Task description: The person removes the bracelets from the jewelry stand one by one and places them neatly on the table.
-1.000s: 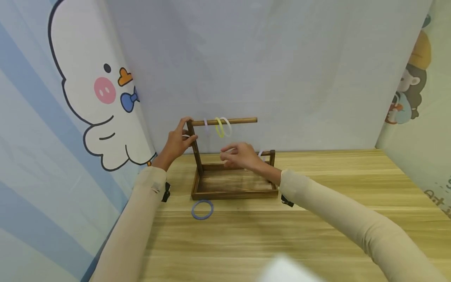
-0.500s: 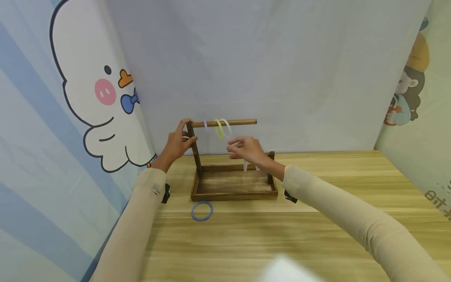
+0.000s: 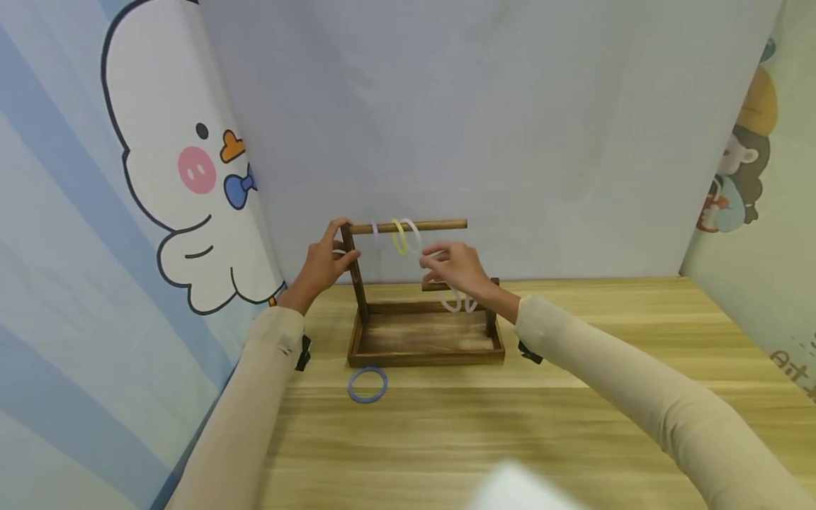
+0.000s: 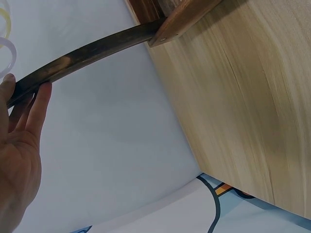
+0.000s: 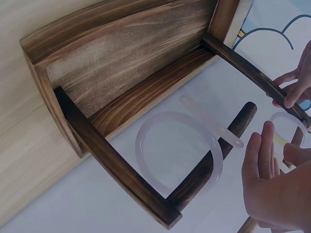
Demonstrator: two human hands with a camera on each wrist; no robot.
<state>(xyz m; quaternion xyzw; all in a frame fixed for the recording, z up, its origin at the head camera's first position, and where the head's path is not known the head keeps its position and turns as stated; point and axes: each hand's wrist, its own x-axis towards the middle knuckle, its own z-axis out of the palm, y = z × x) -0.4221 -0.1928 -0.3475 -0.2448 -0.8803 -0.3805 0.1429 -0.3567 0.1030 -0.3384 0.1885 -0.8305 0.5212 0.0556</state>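
A dark wooden rack with a tray base [image 3: 426, 359] stands on the table. My left hand [image 3: 324, 263] grips the top of its left post [image 4: 80, 58], thumb and fingers on opposite sides. On the upper bar [image 3: 446, 224] hang a pale purple ring [image 3: 375, 229], a yellow ring [image 3: 402, 251] and a white ring [image 3: 417, 235]. My right hand [image 3: 460, 270] hovers just right of and below the white ring, fingers extended, nothing visibly held. Beneath it, two pale translucent rings [image 5: 138, 145] hang on the lower bar [image 5: 249, 114].
A blue ring [image 3: 366, 401] lies flat on the wooden table [image 3: 408, 439], in front of the tray's left corner. Grey cloth [image 3: 542, 142] hangs close behind the rack. A printed curtain [image 3: 172, 127] borders the left side. A blurred white object [image 3: 519, 489] shows at the bottom edge.
My right hand has moved up and right, away from over the tray; the lower bar's tip and its rings now show beneath it. The left hand has kept its grip on the post.
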